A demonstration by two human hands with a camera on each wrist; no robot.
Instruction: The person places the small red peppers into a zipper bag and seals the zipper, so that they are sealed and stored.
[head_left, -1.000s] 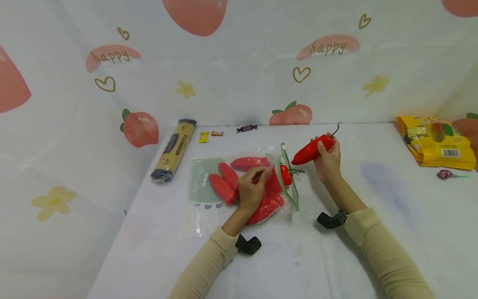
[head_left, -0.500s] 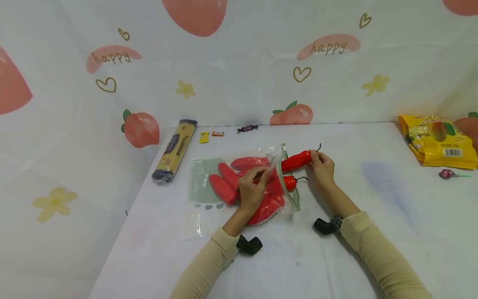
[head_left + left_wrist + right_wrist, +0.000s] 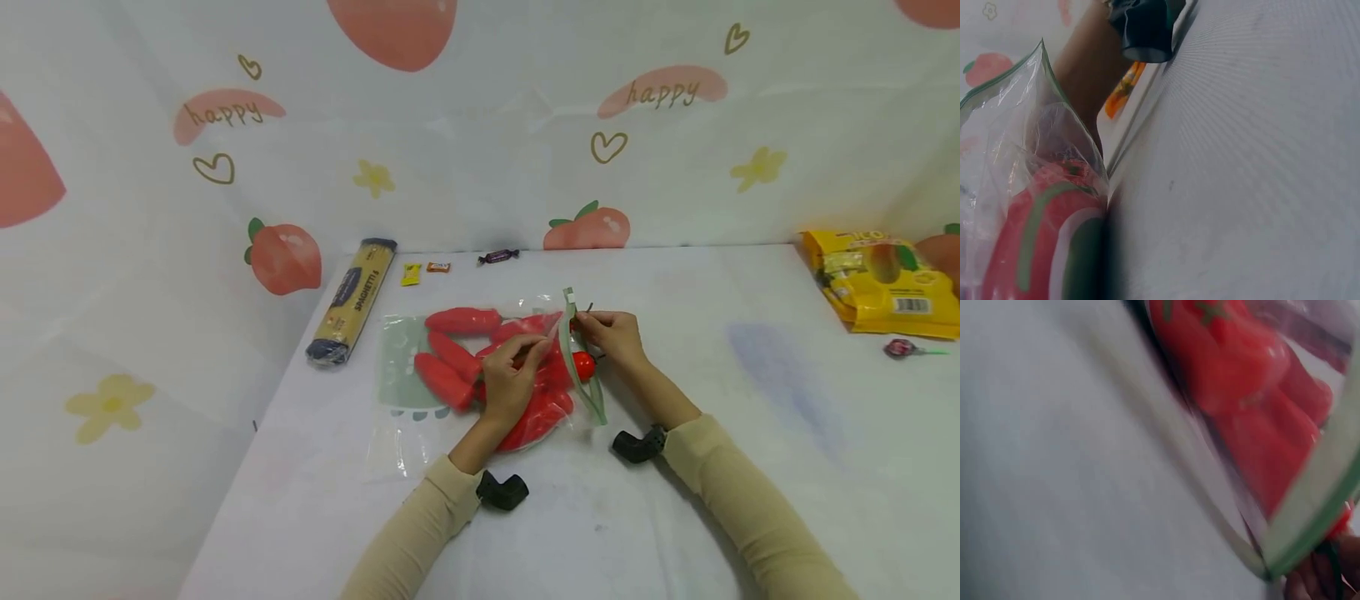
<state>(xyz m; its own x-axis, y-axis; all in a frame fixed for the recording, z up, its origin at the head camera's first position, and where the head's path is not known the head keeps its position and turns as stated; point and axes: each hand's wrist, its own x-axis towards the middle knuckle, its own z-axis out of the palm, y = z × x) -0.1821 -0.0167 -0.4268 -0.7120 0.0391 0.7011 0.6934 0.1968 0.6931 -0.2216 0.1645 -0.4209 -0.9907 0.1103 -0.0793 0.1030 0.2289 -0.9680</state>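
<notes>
A clear zip bag [image 3: 397,450] with a green-edged mouth lies on the table, several red peppers [image 3: 442,382] inside it. My left hand [image 3: 510,379] pinches the bag's upper film near the mouth. At the mouth's far side, my right hand [image 3: 617,335] holds a red pepper by its stem end, the pepper's body inside the bag. Below those fingers, another pepper's red top [image 3: 583,365] pokes out of the opening. In the right wrist view, fingers [image 3: 1313,578] show at the lower right beside the green zip strip [image 3: 1310,534]. The left wrist view shows bagged peppers [image 3: 1035,244].
A spaghetti pack [image 3: 351,304] lies at the back left. Small candies, yellow [image 3: 410,274], orange [image 3: 438,267] and purple [image 3: 498,257], line the back. A yellow mango-print bag [image 3: 881,283] and a lollipop [image 3: 900,348] lie at the right.
My right hand has brought its pepper left and slid it into the bag's mouth. The far pepper inside has shifted left. My left hand has kept its hold on the bag.
</notes>
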